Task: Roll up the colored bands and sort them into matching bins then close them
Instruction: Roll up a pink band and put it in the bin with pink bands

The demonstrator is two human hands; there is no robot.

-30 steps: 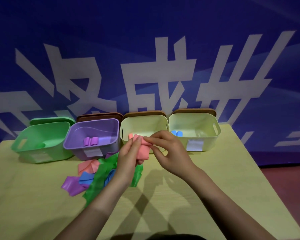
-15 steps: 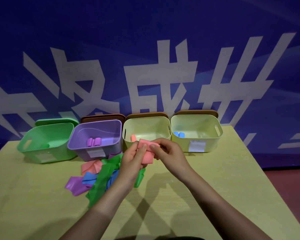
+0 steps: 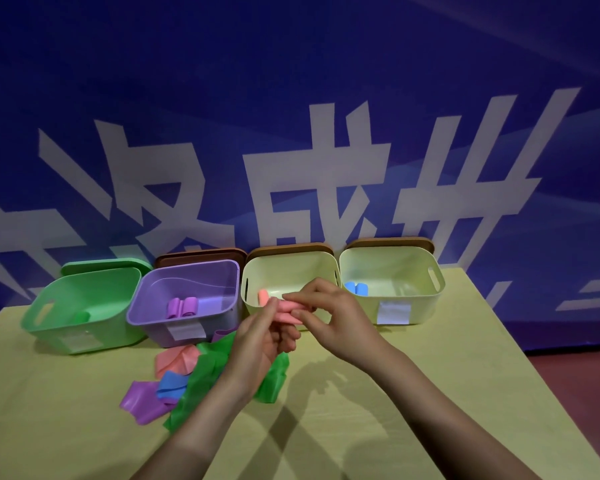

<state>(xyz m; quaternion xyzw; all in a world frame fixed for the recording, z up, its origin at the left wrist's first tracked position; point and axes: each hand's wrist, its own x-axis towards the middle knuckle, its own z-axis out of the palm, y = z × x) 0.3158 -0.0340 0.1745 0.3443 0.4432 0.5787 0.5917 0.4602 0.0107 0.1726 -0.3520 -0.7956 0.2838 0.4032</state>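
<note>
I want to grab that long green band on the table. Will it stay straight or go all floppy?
Probably floppy: the green band lies crumpled and folded among the other loose bands. It looks thin, so likely light. It would likely dangle from your hands.

Bare forearms, unadorned hands point(image 3: 293, 332)

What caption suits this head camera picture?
Both hands roll a pink band before four open bins.

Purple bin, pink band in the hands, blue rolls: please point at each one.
purple bin point(image 3: 142, 308), head view, front left rim.
pink band point(image 3: 286, 315), head view, rolled middle between the fingers.
blue rolls point(image 3: 356, 289), head view, top of the pair.
</note>
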